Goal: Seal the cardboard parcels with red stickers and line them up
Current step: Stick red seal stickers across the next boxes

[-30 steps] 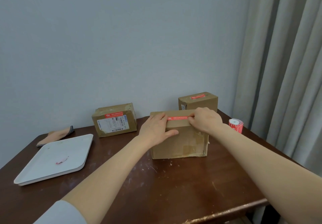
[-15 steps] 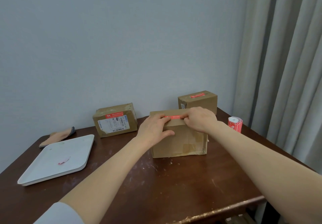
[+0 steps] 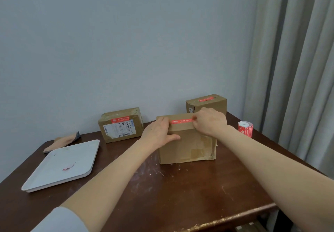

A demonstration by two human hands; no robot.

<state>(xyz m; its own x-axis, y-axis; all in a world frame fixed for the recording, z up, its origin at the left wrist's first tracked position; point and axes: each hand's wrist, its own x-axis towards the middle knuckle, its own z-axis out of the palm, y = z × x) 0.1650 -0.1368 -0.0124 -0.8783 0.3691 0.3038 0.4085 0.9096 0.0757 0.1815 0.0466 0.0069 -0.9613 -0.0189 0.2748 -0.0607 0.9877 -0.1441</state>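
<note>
Left hand (image 3: pixel 159 132) clamps parcel (image 3: pixel 186 147) top corner, right hand (image 3: pixel 210 121) pinches red sticker (image 3: pixel 181 121) end — cardboard looks light, dented; sticker flimsy — hold by ends.

Upright front parcel (image 3: pixel 186 145), red sticker (image 3: pixel 181 121) across top — left parcel (image 3: pixel 120 125), right parcel (image 3: pixel 210 103) behind, apparently stickered.

Person, two arms in view. Left arm (image 3: pixel 112 179): pale grey-white sleeve (image 3: pixel 59 221), soft fabric, ending near the elbow. Right arm (image 3: pixel 267 161): bare throughout. Left hand (image 3: pixel 159 134), right hand (image 3: pixel 210 121): bare.
</note>
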